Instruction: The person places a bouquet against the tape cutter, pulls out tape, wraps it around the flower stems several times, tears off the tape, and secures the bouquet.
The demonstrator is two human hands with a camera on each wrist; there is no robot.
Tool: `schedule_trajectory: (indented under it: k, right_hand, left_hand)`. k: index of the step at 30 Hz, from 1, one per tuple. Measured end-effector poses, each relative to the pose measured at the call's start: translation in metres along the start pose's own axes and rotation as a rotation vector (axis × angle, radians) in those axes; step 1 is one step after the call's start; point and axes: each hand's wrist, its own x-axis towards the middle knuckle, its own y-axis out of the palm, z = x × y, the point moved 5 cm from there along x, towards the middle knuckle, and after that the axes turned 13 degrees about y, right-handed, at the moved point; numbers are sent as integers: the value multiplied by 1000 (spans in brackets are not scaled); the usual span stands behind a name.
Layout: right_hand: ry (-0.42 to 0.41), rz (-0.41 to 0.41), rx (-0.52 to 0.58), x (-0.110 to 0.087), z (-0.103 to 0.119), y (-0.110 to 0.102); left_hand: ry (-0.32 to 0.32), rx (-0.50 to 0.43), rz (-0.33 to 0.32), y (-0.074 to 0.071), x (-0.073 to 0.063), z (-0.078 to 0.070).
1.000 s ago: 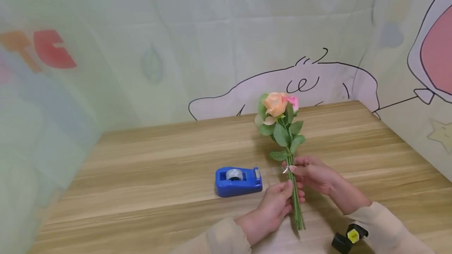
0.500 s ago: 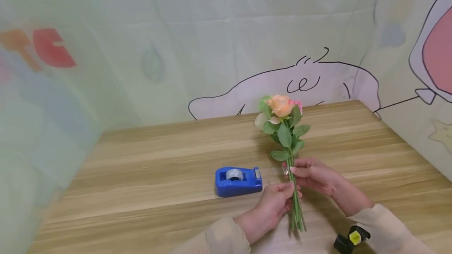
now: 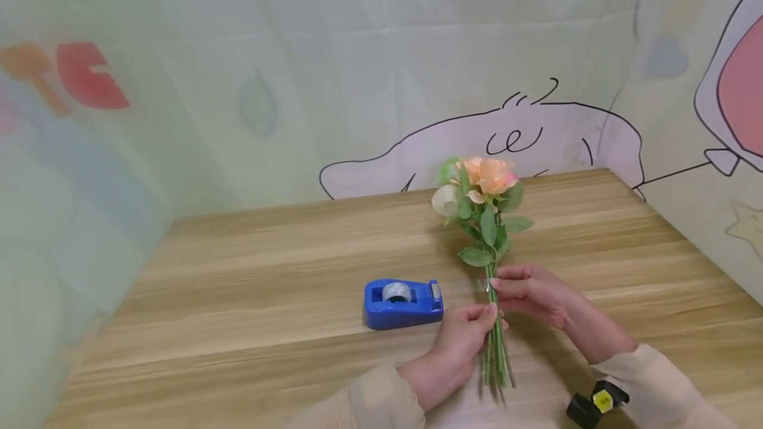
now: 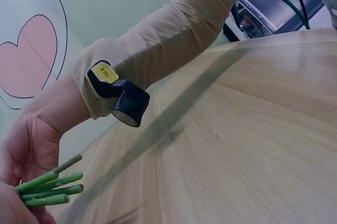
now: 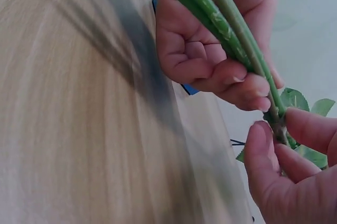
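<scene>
A bunch of artificial flowers [image 3: 493, 177] stands out over the table in the head view, with peach, white, green and pink blooms above green leaves. My left hand [image 3: 456, 341] grips its green stems [image 3: 499, 356], thumb in front and fingers behind. Just higher up, below the leaves, my right hand [image 3: 539, 295] pinches the stems. A shiny piece of clear tape [image 3: 487, 285] shows at the right fingertips. In the right wrist view the thumb and fingers [image 5: 310, 129] of the right hand close round the stems. The cut ends [image 4: 63, 187] point out past my hands in the left wrist view.
A blue tape dispenser [image 3: 402, 315] with a roll of clear tape sits left of my hands on the wooden table [image 3: 256, 283]. A black wrist camera [image 3: 596, 402] hangs at the right sleeve. A printed curtain [image 3: 334, 85] encloses the table behind.
The bunch has turned in my hands: a second peach bloom and more of the white one show now, and the heads sit further right. The stem ends have spread apart. Both hands keep their places.
</scene>
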Motion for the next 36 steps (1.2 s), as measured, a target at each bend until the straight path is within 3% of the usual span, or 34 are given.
schedule_trajectory:
  k: [9, 17, 22, 26, 32, 36]
  right_hand:
    - [35, -41, -19, 0, 6, 6]
    - [68, -126, -84, 4, 7, 10]
    - [75, -95, -88, 6, 7, 12]
    - [77, -70, -65, 7, 6, 12]
    - [58, -34, -49, 9, 5, 10]
    - [40, -10, -58, 10, 5, 12]
  left_hand:
    - [84, 64, -19, -2, 0, -6]
    - [157, 144, -73, -3, 0, -13]
    - [143, 166, -131, -4, 0, -11]
    - [134, 122, -130, -4, -1, -8]
    - [76, 66, -81, -5, 0, -2]
    - [24, 9, -9, -5, 0, 1]
